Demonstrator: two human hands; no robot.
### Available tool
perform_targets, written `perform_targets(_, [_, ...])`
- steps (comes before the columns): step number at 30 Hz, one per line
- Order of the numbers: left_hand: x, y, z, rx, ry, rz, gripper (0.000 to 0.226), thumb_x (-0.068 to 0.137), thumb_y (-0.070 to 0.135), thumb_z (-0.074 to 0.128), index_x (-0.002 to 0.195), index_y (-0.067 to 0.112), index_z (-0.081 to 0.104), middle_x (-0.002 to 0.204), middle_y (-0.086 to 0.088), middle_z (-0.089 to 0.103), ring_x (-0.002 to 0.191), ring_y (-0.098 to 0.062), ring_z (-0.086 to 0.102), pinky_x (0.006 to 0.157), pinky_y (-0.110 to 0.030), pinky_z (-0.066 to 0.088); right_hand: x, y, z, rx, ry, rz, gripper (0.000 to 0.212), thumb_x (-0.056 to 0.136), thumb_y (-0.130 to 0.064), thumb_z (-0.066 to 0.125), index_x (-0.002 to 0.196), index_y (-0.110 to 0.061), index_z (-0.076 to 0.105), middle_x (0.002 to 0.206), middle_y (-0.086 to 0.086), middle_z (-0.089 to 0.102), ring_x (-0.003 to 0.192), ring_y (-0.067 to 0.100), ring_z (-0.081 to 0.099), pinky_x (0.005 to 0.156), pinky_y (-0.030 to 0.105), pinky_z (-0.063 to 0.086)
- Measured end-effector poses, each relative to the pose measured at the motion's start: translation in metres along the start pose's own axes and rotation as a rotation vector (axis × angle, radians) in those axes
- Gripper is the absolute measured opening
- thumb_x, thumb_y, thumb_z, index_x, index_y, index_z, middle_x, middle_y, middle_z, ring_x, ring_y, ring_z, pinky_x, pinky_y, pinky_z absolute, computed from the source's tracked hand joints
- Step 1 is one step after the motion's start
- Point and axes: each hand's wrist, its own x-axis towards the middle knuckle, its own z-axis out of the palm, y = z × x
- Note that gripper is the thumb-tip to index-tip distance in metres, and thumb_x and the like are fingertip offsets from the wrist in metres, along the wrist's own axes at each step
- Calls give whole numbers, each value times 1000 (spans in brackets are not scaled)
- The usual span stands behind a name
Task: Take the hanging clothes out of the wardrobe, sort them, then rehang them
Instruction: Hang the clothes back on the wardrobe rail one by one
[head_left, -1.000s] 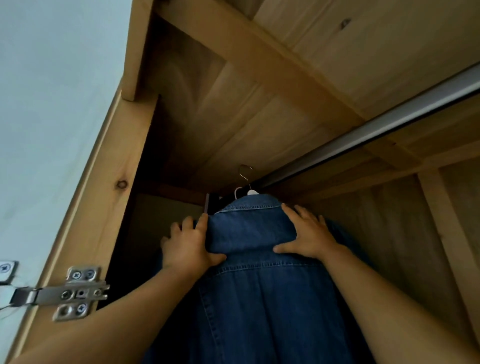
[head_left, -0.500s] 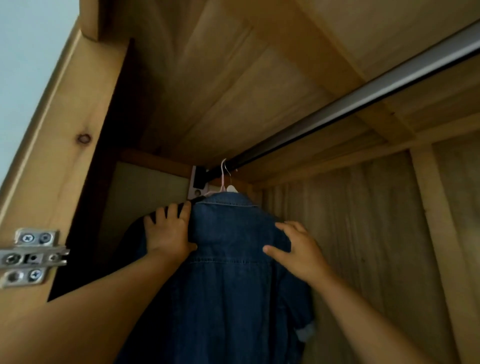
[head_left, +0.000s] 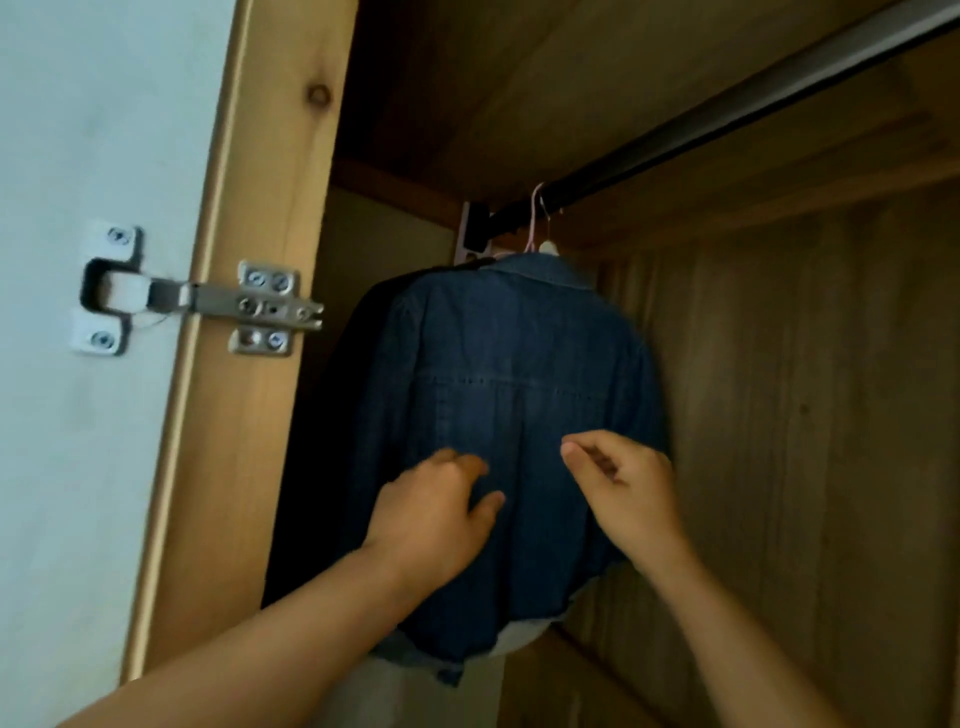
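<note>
Denim jacket (head_left: 519, 415) hung on rail (head_left: 727, 124): judged soft, fairly heavy; best lifted by hanger (head_left: 537, 228). Left hand (head_left: 436, 514) relaxed on cloth; right hand (head_left: 623, 483) loosely curled, empty.

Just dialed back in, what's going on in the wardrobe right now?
A person is working at the open wardrobe. A denim jacket hangs on a hanger hooked over the rail, near the rail's left end, with a dark garment behind it. Both hands are low on the jacket's back: the left hand lies against the denim with loose fingers, and the right hand hovers beside it, fingers curled, with no grip on anything. The jacket looks hung; neither hand holds it.
</note>
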Motion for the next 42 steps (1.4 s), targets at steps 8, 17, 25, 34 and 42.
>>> perform_targets(8, [-139,-31,-14,-253,-246,-93,27,88,50,54,107,32,63,90,13,69,86,-2,62,79,-25,50,-123,-69,35,156,-132,80,9,85,-20,66,86,-28,68,75,-13,68,74,1,63,63,9,45])
perform_targets(17, [-342,-116,-82,-242,-440,-320,26,87,51,53,106,35,63,88,12,68,85,-9,61,73,-21,47,-280,-205,86,417,-357,228,24,79,-46,56,79,-25,68,66,-6,64,61,6,59,58,14,45])
perform_targets(25, [-527,-218,-197,-80,-395,-674,30,89,53,50,113,37,61,91,16,69,91,-2,61,79,-18,43,-414,-357,172,604,-624,311,23,75,-50,58,84,-31,66,63,-7,63,58,4,56,58,14,44])
perform_targets(34, [-714,-285,-336,-48,-27,-1183,18,80,50,62,91,37,69,56,29,58,60,7,57,67,-21,49,-522,-532,261,780,-1070,237,15,80,-17,73,68,-25,69,53,-9,60,47,-3,49,50,12,39])
perform_targets(42, [-846,-293,-439,88,249,-1550,17,85,44,62,97,34,69,68,19,62,68,4,60,64,-16,45,-593,-680,321,975,-1397,-20,21,69,-47,65,82,-31,68,54,-15,59,48,-2,50,49,12,39])
